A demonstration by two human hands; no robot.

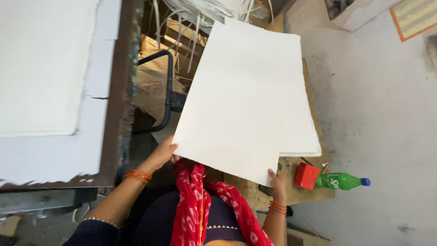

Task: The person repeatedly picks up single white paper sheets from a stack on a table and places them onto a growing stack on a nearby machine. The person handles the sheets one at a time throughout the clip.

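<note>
- The left hand is closed on the near left corner of a large white sheet, fingers tucked under its edge, thumb side uppermost.
- The right hand is clamped on the near right corner of the same sheet, the fingertips hidden behind the paper; orange bangles are worn at that wrist, and a matching set at the other.
- The sheet is held between both hands, lifted and tilted, its far edge reaching over a stack of white sheets that lies on a wooden table.
- The held sheet is seen above the stack and skewed against it; whether its far edge touches the stack cannot be told.
- A red patterned scarf hangs from the person's neck just below the near edge of the sheet.
- A small red box and a green plastic bottle lying on its side are placed on the near right corner of the table, just beside the stack.
- To the left, a flat white surface with a dark worn frame is seen, well apart from the stack, with a black bent pipe between them.
- Loose paper strips are piled at the far end.
- As for progress, many sheets are judged already stacked; the one in hand is neither laid flat nor squared up.
</note>
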